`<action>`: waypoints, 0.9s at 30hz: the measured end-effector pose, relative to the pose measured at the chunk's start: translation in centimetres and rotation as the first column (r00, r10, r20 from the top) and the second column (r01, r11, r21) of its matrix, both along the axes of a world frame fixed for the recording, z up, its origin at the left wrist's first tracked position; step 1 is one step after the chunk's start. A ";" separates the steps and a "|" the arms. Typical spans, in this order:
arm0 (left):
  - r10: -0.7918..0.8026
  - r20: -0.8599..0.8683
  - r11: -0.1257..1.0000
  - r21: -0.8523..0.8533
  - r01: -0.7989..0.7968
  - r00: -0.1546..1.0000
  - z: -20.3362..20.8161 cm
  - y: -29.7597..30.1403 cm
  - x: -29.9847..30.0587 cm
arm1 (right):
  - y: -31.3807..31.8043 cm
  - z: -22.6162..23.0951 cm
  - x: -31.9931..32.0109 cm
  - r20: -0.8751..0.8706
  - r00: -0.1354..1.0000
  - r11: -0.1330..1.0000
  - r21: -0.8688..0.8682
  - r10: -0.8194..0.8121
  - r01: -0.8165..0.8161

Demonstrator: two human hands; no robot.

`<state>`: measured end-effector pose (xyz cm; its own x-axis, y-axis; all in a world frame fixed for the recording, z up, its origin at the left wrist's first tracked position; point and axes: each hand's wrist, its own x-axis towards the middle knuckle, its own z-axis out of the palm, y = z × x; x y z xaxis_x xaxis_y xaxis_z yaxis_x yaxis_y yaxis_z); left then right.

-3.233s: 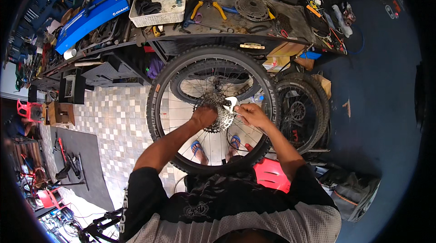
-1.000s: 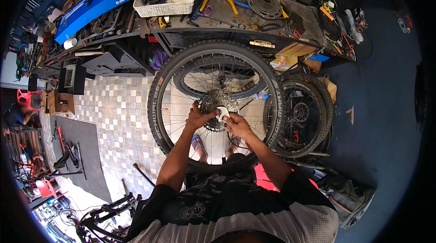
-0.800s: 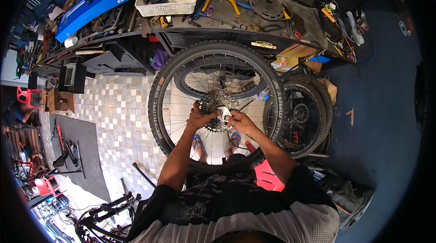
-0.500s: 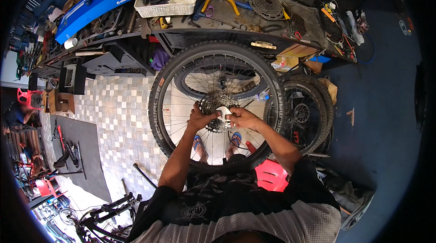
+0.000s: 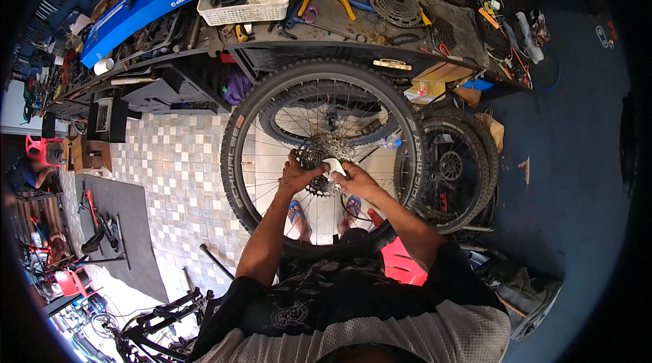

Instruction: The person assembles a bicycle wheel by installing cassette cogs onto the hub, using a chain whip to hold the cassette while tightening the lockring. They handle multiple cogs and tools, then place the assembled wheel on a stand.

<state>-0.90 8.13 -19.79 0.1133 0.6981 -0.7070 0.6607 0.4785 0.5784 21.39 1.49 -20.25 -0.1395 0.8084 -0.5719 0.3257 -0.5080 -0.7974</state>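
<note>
A bicycle wheel with a knobby black tyre (image 5: 235, 152) lies before me, its cassette (image 5: 316, 151) facing up. At the hub, a small white curved piece (image 5: 334, 167) lies between my hands; its exact kind cannot be made out. My left hand (image 5: 297, 174) is at the cassette's left edge, fingers curled over the sprockets and thumb reaching to the white piece. From the right, my right hand (image 5: 358, 180) pinches that piece between thumb and fingers. The hub centre is hidden beneath it.
Beyond the wheel runs a workbench (image 5: 272, 38) with a white basket (image 5: 246, 15), yellow-handled pliers (image 5: 345, 6) and a loose cassette (image 5: 395, 6). More wheels (image 5: 449, 166) stand at right, a red plastic chair (image 5: 402, 264) beside me. A bicycle frame (image 5: 159, 319) is at lower left.
The white piece has turned slightly at the hub, and my right hand with its forearm has shifted a little to the left. My left hand stays at the cassette.
</note>
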 end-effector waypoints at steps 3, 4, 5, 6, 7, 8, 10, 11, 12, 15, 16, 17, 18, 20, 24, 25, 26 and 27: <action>-0.005 -0.013 1.000 0.012 0.005 1.000 -0.1 0.1 0.0 | -2.2 -1.5 -4.1 -0.082 0.958 0.957 0.071 -0.274 0.280; -0.007 -0.018 1.000 0.017 0.008 1.000 -0.1 0.1 0.0 | -3.3 -1.6 -5.5 -0.082 0.912 0.915 -0.021 -0.403 0.402; -0.019 -0.040 1.000 -0.001 0.019 0.999 -0.1 0.2 0.1 | -4.4 -1.5 -7.0 -0.085 0.835 0.819 -0.270 -0.543 0.506; -0.008 -0.031 1.000 0.025 0.008 0.999 -0.1 0.3 0.2 | -4.4 -1.7 -9.5 -0.129 0.751 0.761 -0.166 -0.648 0.628; -0.005 -0.045 1.000 0.023 0.006 0.999 -0.1 0.3 0.2 | -4.4 -1.6 -10.5 -0.242 0.674 0.715 -0.189 -0.698 0.673; -0.013 -0.074 1.000 0.007 0.014 0.997 0.0 0.2 0.2 | -4.8 -1.2 -11.3 -0.345 0.575 0.661 -0.227 -0.742 0.716; -0.018 -0.048 1.000 0.008 0.018 0.999 0.0 0.3 0.3 | -4.7 -0.7 -11.3 -0.328 0.584 0.668 -0.304 -0.743 0.679; -0.018 -0.046 1.000 0.000 0.018 0.999 -0.1 0.4 0.3 | -4.6 -0.3 -10.7 -0.316 0.611 0.688 -0.329 -0.726 0.647; -0.015 -0.057 1.000 -0.025 0.014 0.998 -0.2 0.3 0.2 | -4.6 0.1 -10.0 -0.305 0.638 0.706 -0.358 -0.707 0.611; -0.034 -0.068 0.999 0.009 0.034 0.997 -0.8 0.4 0.2 | -3.0 1.0 -5.9 -0.155 0.871 0.867 -0.274 -0.466 0.416; -0.042 -0.085 0.999 0.005 0.042 0.996 -1.1 0.3 0.3 | -2.2 1.4 -4.1 -0.068 0.958 0.948 -0.174 -0.280 0.265; -0.040 -0.097 0.999 0.013 0.041 0.994 -1.3 0.3 0.4 | -1.0 1.8 -2.6 -0.004 0.993 0.986 -0.117 -0.119 0.118; -0.051 -0.100 0.998 0.023 0.054 0.994 -1.5 0.2 0.5 | 0.2 2.3 -1.2 0.019 1.000 0.988 -0.152 -0.017 0.019; -0.076 -0.108 0.996 0.046 0.081 0.991 -1.6 0.2 0.5 | 4.0 3.4 1.9 0.141 0.902 0.907 -0.179 0.408 -0.382; -0.064 -0.132 0.998 0.010 0.066 0.989 -1.1 0.1 0.6 | 6.4 5.1 3.1 0.128 0.824 0.829 -0.198 0.551 -0.524; -0.040 -0.120 0.999 0.031 0.044 0.992 -0.9 -0.2 0.7 | 6.1 5.3 2.9 0.115 0.838 0.844 -0.132 0.534 -0.520; -0.045 -0.130 0.998 0.026 0.048 0.991 -0.7 -0.1 0.7 | 5.7 5.3 2.6 0.111 0.834 0.840 -0.119 0.540 -0.529; -0.049 -0.137 0.998 0.019 0.053 0.989 -0.6 -0.2 0.8 | 5.3 5.2 2.5 0.140 0.849 0.860 -0.088 0.510 -0.502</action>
<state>-0.14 7.95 -20.38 0.0525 0.7098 -0.7024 0.7575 0.4301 0.4912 23.91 6.78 -15.09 -0.4296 0.6219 -0.6548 0.6633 -0.2748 -0.6961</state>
